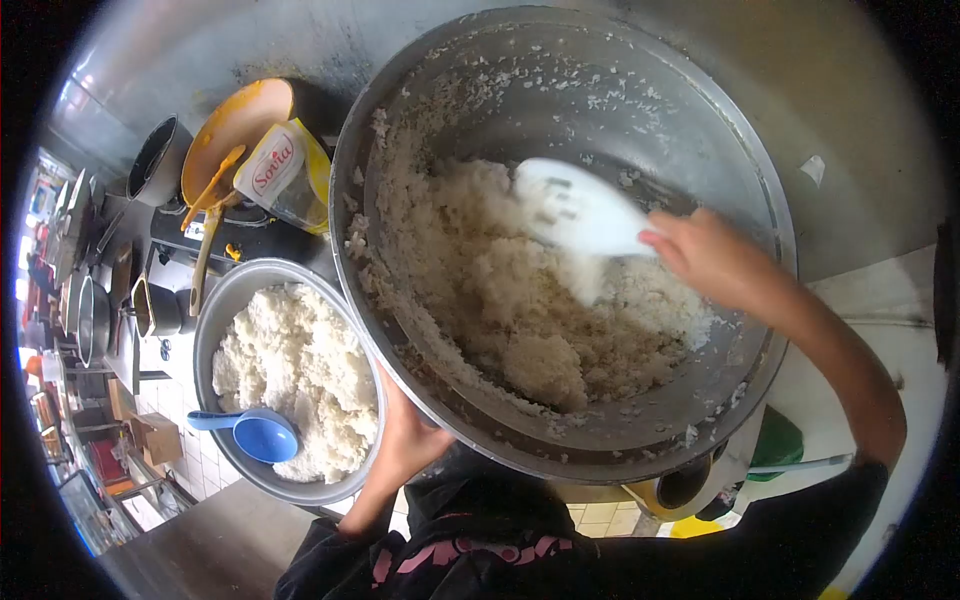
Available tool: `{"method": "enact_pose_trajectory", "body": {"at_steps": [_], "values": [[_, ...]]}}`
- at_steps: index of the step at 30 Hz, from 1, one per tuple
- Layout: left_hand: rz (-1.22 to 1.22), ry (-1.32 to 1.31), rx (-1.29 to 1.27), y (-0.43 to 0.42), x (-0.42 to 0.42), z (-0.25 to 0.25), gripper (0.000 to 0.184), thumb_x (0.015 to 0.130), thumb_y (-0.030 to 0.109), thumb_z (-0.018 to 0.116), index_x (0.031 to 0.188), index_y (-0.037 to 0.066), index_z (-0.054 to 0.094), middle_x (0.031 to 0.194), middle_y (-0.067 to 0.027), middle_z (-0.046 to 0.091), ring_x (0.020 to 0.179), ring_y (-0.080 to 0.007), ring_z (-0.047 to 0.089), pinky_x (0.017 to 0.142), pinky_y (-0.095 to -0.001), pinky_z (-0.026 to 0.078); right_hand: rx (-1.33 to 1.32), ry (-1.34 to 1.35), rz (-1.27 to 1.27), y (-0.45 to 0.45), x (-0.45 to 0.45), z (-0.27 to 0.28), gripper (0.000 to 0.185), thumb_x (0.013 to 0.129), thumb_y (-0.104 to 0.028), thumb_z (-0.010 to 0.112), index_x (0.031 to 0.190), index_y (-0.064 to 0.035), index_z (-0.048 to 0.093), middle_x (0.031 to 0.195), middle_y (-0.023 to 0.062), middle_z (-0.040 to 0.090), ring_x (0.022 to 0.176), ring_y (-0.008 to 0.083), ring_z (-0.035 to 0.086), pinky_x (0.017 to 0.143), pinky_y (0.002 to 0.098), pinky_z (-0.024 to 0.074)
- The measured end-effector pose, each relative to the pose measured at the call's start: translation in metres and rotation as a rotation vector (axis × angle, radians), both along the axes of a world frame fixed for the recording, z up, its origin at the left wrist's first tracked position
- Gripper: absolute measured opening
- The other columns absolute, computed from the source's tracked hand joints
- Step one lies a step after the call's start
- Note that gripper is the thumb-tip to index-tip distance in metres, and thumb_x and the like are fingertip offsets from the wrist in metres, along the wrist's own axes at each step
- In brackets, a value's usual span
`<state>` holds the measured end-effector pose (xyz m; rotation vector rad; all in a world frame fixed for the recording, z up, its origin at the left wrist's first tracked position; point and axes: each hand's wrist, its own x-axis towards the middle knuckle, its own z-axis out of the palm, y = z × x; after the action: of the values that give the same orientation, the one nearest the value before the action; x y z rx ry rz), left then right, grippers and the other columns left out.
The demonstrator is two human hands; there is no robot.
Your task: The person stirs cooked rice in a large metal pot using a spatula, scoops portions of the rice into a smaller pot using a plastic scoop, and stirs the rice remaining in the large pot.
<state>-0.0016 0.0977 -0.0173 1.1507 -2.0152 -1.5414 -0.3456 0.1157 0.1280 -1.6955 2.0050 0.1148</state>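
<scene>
My right hand [705, 255] is closed round the narrow end of a white rice paddle [575, 205], blurred by motion, with dark marks on its broad blade. The paddle is over cooked white rice [540, 340] inside a large metal pot [350, 300], whose walls carry stuck grains. My left hand [405, 435] grips the lower left side of this pot near its rim; some of its fingers are hidden. Beside that hand, a smaller metal pot [205, 350] holds a heap of white rice [290, 360]. A blue plastic ladle [265, 437] lies on that heap.
At the upper left, a pan [205, 125] with an orange spatula [215, 185] and a bag marked Sovia [280, 170] stands by a dark pot [160, 160]. More pans [93, 320] line the left counter. A green container [778, 445] sits at lower right.
</scene>
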Motion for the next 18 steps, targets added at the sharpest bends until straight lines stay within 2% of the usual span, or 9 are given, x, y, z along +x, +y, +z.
{"method": "enact_pose_trajectory", "body": {"at_steps": [2,4,7,8,9,10,13,14,18], "values": [[0.006,0.004,-0.021,-0.001,0.0,0.001,0.101,0.057,0.014,0.079,0.132,-0.006,0.016,0.137,-0.025,0.015,0.129,-0.0361,0.015,0.106,-0.0374,0.013,-0.043,0.142,0.003,0.002,0.005,0.026,0.021,0.092,-0.022,0.042,0.091,-0.0049,0.054,0.053,0.0121,0.053,0.041,0.0192,0.051,0.042,0.0319,0.0424],[0.013,0.009,-0.038,-0.002,-0.003,0.004,0.097,0.056,0.012,0.079,0.131,-0.006,0.02,0.135,-0.024,0.019,0.127,-0.0355,0.02,0.105,-0.0372,0.016,0.093,-0.008,-0.02,0.01,0.021,0.048,0.019,0.091,-0.022,0.044,0.09,-0.0051,0.054,0.054,0.0122,0.054,0.042,0.0194,0.051,0.045,0.0318,0.0427],[0.094,0.009,0.083,-0.005,-0.004,0.014,0.088,0.055,0.009,0.08,0.126,-0.004,0.03,0.127,-0.0208,0.031,0.118,-0.032,0.033,0.1,-0.0366,0.027,0.344,0.013,0.22,0.013,0.052,0.044,0.028,0.092,-0.027,0.038,0.086,-0.005,0.054,0.054,0.0093,0.054,0.047,0.0236,0.057,0.047,0.0375,0.0463],[0.061,0.015,0.103,-0.007,-0.005,0.014,0.084,0.055,0.008,0.08,0.124,-0.004,0.033,0.122,-0.0192,0.036,0.113,-0.0304,0.038,0.096,-0.036,0.031,0.473,-0.109,0.099,0.013,0.063,0.031,0.036,0.094,-0.027,0.033,0.08,-0.0029,0.055,0.052,0.0083,0.053,0.048,0.0239,0.057,0.048,0.0391,0.047],[0.031,0.021,0.119,-0.009,-0.007,0.016,0.081,0.054,0.007,0.08,0.122,-0.004,0.037,0.118,-0.0175,0.041,0.109,-0.0287,0.043,0.093,-0.0355,0.035,0.443,-0.276,0.094,0.013,0.071,0.02,0.034,0.095,-0.031,0.031,0.082,-0.0058,0.051,0.053,0.0043,0.048,0.041,0.0182,0.049,0.039,0.0326,0.0415],[0.062,0.047,0.128,-0.01,-0.011,0.027,0.074,0.055,0.007,0.08,0.118,-0.003,0.042,0.112,-0.0157,0.048,0.104,-0.0272,0.048,0.09,-0.0352,0.037,0.537,-0.329,-0.001,0.005,0.082,0.011,0.039,0.096,-0.031,0.028,0.081,-0.0034,0.052,0.053,0.0064,0.046,0.043,0.0195,0.048,0.043,0.0361,0.0424],[-0.01,0.068,0.016,-0.008,-0.004,0.019,0.066,0.056,0.007,0.079,0.113,-0.003,0.047,0.11,-0.0158,0.051,0.102,-0.0272,0.05,0.089,-0.0354,0.038,0.615,-0.399,-0.076,-0.014,0.102,0.001,0.041,0.095,-0.029,0.028,0.085,0.0008,0.053,0.056,0.0116,0.05,0.054,0.0226,0.052,0.056,0.0389,0.045],[-0.004,0.07,0.09,-0.007,-0.003,0.023,0.061,0.057,0.006,0.078,0.11,-0.003,0.05,0.109,-0.0165,0.053,0.102,-0.0278,0.051,0.088,-0.0357,0.039,0.615,-0.399,-0.066,-0.019,0.107,0.0,0.041,0.095,-0.029,0.028,0.085,0.0008,0.053,0.056,0.0116,0.05,0.054,0.0226,0.052,0.056,0.0389,0.045],[-0.152,0.054,0.049,-0.006,0.005,0.005,0.06,0.058,0.006,0.076,0.11,-0.004,0.049,0.11,-0.0168,0.053,0.102,-0.0281,0.051,0.088,-0.0358,0.039,0.357,-0.296,-0.211,-0.034,0.138,0.028,0.037,0.092,-0.024,0.028,0.098,0.005,0.05,0.084,0.0208,0.056,0.078,0.0274,0.055,0.069,0.0366,0.0442]]}}
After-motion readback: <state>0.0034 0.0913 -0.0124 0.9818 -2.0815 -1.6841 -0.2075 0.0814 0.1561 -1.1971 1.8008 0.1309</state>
